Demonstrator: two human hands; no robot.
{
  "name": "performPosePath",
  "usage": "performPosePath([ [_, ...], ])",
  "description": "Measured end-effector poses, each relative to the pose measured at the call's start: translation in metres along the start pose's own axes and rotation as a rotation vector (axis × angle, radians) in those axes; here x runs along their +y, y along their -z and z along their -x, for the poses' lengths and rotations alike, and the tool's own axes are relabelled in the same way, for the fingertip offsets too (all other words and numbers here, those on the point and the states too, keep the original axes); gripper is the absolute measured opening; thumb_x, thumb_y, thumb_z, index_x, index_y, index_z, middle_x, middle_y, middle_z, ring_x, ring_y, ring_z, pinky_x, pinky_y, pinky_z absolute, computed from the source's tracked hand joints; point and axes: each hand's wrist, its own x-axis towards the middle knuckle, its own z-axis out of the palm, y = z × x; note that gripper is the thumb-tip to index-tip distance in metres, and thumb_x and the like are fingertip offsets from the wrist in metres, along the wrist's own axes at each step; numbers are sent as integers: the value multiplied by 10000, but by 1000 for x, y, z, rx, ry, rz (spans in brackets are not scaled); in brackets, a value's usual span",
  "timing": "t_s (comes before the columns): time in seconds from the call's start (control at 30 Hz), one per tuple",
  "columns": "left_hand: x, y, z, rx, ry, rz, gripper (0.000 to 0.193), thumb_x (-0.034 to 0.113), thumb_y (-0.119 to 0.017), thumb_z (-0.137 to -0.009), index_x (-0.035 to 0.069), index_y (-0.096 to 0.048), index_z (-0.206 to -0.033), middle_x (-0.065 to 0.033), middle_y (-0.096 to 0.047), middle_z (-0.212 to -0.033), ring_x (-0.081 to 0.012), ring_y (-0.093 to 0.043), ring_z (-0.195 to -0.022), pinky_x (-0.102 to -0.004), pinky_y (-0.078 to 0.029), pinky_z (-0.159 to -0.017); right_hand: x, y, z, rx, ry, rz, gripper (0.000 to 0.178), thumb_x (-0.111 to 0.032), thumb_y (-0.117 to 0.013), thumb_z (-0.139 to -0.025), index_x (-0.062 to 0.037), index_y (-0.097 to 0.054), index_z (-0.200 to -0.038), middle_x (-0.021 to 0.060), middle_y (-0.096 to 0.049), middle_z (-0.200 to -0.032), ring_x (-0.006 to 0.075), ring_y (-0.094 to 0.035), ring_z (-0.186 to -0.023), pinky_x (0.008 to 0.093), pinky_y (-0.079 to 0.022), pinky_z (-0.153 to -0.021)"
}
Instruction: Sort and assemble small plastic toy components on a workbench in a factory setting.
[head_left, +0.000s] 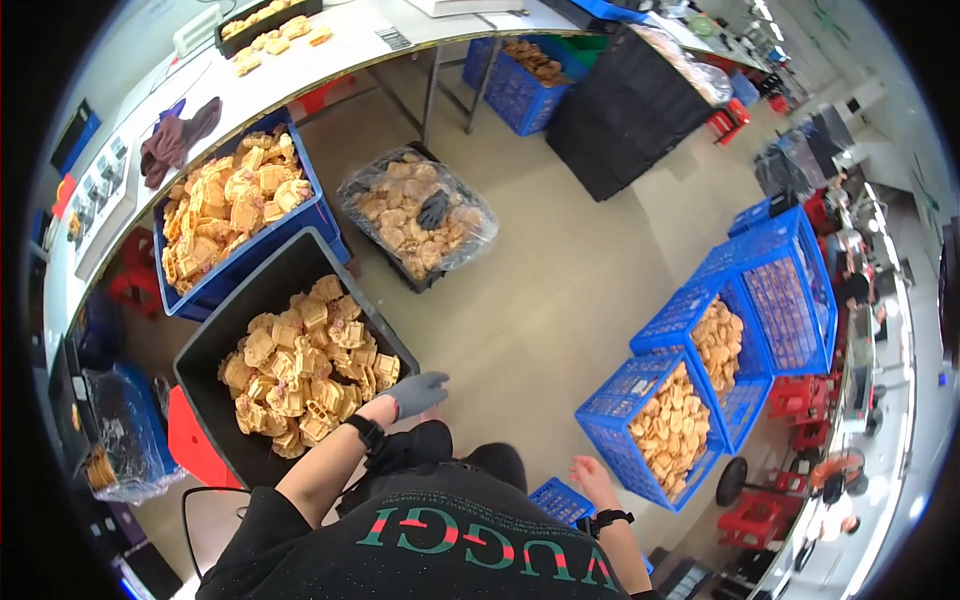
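My left hand [418, 393], in a grey glove, is stretched out beside the right rim of a large black bin [215, 345]. Its fingers are extended and nothing shows in them. Inside the bin lies a heap of tan moulded pieces [300, 365], some with pinkish bits. My right hand [596, 483], bare, hangs low on the right, closest to the blue crates. Its fingers look loosely bent and apart, with nothing visible in them. A blue bin [325, 215] full of similar pieces stands just beyond the black one.
A plastic-lined crate [350, 185] of pieces with a dark glove [433, 210] on top sits ahead. Blue crates [600, 400] of tan pieces stand right. A white worktable [355, 30] curves along the far left. A red stool [195, 440] is beside the black bin.
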Motion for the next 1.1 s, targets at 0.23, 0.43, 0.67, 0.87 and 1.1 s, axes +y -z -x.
performPosePath([
  [0.23,33,27,-96,196,99,24,574,333,-555,-869,7,-476,-1336,-221,-571,-1260,-323,-566,-1155,-353,-446,-965,-15,65,-121,-463,-157,365,317,-236,-540,-946,-2,-570,-1158,82,-659,-952,155,-644,-797,292,-509,-679],
  [0.43,50,19,-122,387,391,113,533,312,-545,-877,8,-504,-1313,-227,-558,-1281,-329,-537,-1196,-344,-400,-1023,-106,120,-307,-266,211,759,305,-265,-522,-880,-31,-642,-1035,212,-668,-973,387,-628,-969,432,-505,-840],
  [0.67,37,17,-143,408,524,302,549,341,-539,-887,9,-503,-1322,-185,-569,-1289,-293,-533,-1212,-329,-388,-1034,-361,67,-422,-251,465,948,261,-174,-551,-868,-66,-615,-1098,193,-670,-958,366,-636,-919,430,-510,-820],
  [0.87,-38,45,-186,189,654,273,642,414,-592,-818,89,-488,-1362,-160,-512,-1363,-330,-492,-1250,-371,-377,-1062,-444,-39,-442,-387,580,919,333,-133,-612,-834,-79,-577,-1161,144,-630,-1024,290,-652,-876,384,-522,-796],
  [1.1,-28,78,-214,38,772,439,934,471,-725,-702,146,-307,-1471,-202,-330,-1480,-362,-402,-1321,-409,-357,-1086,-488,-155,-485,-525,835,1066,534,-118,-660,-798,-116,-458,-1293,163,-471,-1284,364,-578,-1031,441,-498,-874],
])
